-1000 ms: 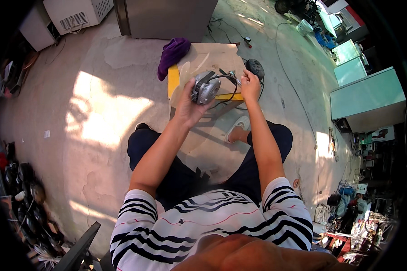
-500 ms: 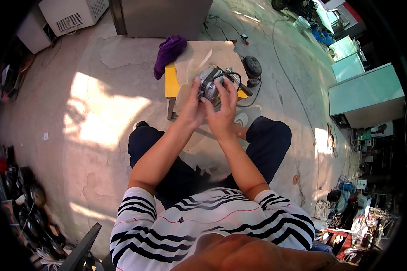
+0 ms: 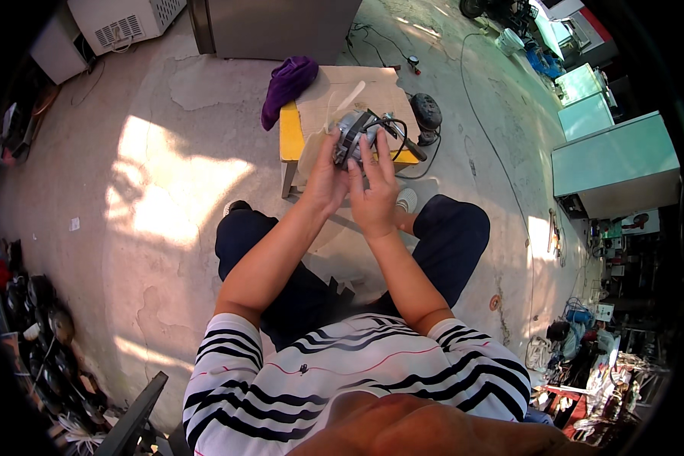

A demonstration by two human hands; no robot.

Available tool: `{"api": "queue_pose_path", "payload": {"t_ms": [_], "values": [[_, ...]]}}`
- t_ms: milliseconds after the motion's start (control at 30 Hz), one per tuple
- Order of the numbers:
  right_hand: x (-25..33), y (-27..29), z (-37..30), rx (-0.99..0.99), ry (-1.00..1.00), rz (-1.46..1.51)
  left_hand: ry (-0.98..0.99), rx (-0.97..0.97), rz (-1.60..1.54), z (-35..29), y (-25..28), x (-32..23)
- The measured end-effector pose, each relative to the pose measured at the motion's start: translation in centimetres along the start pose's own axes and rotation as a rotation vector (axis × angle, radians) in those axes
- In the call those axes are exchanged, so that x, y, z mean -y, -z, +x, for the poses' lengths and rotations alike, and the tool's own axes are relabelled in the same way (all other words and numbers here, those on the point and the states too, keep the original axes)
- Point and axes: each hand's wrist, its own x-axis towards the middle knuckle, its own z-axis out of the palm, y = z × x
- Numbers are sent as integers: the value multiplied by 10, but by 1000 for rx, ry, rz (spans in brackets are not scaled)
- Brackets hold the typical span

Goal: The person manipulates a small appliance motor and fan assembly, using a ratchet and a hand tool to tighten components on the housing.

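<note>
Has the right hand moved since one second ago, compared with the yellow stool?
Yes. The right hand has left the far right edge of the yellow stool and come left to the small grey motor, beside the left hand.

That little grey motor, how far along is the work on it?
Done: the small grey motor is lifted above the yellow stool. In hand: the left hand and right hand both grip it, black wires dangling. What is left cannot be told.

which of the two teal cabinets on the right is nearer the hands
The larger teal cabinet at mid-right is nearer both hands; the smaller teal cabinet stands farther up the floor, beyond it. Both stand well apart from the small motor being held.
</note>
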Motion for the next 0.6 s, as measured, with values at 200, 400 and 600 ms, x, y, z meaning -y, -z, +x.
{"api": "queue_pose_path", "payload": {"t_ms": [200,400,600], "values": [[-5,-6,-7,43,-3,4,3,29,-59,0,1,0],[-9,-11,-19,55,52,-23,11,-22,44,7,8,2],[-11,-8,-19,47,13,-38,-4,58,-54,2,1,2]]}}
